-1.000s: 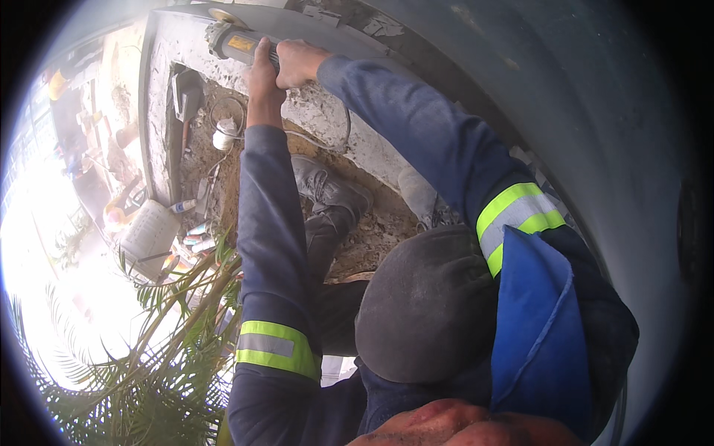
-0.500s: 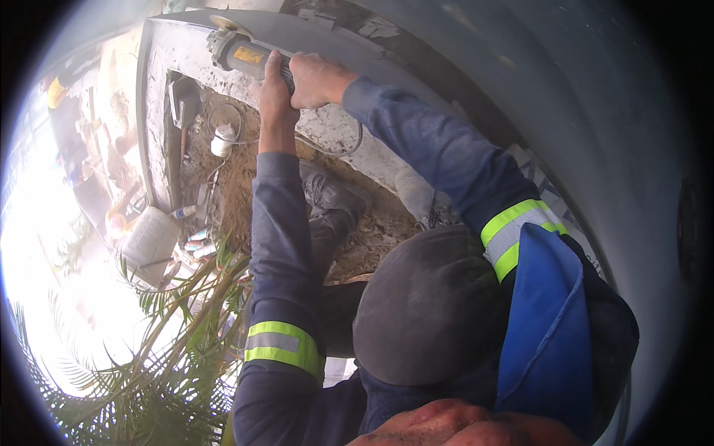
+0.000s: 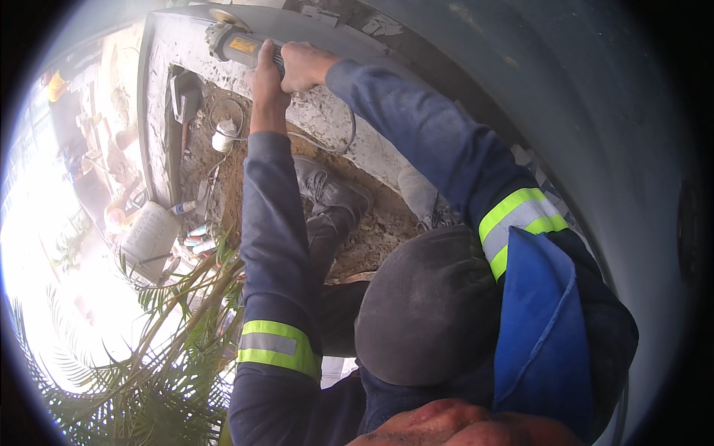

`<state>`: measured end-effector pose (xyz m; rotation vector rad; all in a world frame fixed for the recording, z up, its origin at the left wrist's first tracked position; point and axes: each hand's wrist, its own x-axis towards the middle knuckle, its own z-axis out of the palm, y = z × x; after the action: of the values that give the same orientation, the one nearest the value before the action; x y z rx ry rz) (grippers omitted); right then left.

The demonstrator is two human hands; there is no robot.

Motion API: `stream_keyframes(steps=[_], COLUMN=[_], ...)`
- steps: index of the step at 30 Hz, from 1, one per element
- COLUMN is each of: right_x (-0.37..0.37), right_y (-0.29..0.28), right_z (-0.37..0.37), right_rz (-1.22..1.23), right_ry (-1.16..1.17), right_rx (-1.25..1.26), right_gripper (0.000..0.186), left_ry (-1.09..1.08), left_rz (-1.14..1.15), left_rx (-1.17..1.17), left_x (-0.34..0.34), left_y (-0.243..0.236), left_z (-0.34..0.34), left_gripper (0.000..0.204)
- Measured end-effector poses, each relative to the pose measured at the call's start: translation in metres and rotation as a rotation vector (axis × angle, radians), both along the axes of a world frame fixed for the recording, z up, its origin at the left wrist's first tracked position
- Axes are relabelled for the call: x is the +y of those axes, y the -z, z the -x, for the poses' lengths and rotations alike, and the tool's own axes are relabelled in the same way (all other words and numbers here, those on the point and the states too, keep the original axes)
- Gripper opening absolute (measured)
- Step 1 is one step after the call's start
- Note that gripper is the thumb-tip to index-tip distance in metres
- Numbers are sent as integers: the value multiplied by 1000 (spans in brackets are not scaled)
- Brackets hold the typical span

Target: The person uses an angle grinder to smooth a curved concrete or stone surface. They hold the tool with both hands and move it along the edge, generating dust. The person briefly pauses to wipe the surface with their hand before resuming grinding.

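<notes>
Both my hands are closed around a grey angle grinder [image 3: 242, 46] with a yellow label, held out at the far end of my reach. My left hand [image 3: 266, 80] grips the body from the near side, thumb on top. Just to its right, my right hand [image 3: 306, 65] wraps the rear of the grinder. The tan disc [image 3: 229, 18] is at the grinder's far-left end, beside the grey curved border [image 3: 297, 28] of a rough plastered ledge [image 3: 312, 111]. Whether the disc touches it, I cannot tell. A grey cord [image 3: 351, 130] loops below my hands.
A trowel-like tool [image 3: 186, 97] and a white spool [image 3: 224, 137] lie in the dirt. A white bucket [image 3: 151, 236] stands at left, near several bottles or tubes [image 3: 199, 239]. Palm fronds [image 3: 163, 349] fill the lower left; a large grey curved surface [image 3: 580, 97] rises at right.
My hands and the grinder have shifted slightly left and farther away along the grey border. Both grips stay the same.
</notes>
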<state>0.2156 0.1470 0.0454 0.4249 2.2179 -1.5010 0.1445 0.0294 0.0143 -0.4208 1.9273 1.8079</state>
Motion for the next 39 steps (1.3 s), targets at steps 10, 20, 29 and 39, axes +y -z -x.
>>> stream_keyframes(steps=[10, 20, 29, 39], right_x=[0, 6, 6, 3], right_y=[-3, -21, -13, 1], right_z=[17, -33, -35, -14], right_rz=[29, -47, -6, -9], right_ry=[-28, -7, 16, 27], right_rx=[-23, 26, 36, 34], right_gripper=[40, 40, 46, 45], left_ry=[65, 70, 115, -10], left_rz=[-17, -174, -196, -50], left_rx=[-34, -13, 40, 17], left_x=[-4, -3, -1, 0], left_y=[3, -3, -8, 8], left_z=[18, -24, -33, -11], left_gripper=[47, 34, 37, 50])
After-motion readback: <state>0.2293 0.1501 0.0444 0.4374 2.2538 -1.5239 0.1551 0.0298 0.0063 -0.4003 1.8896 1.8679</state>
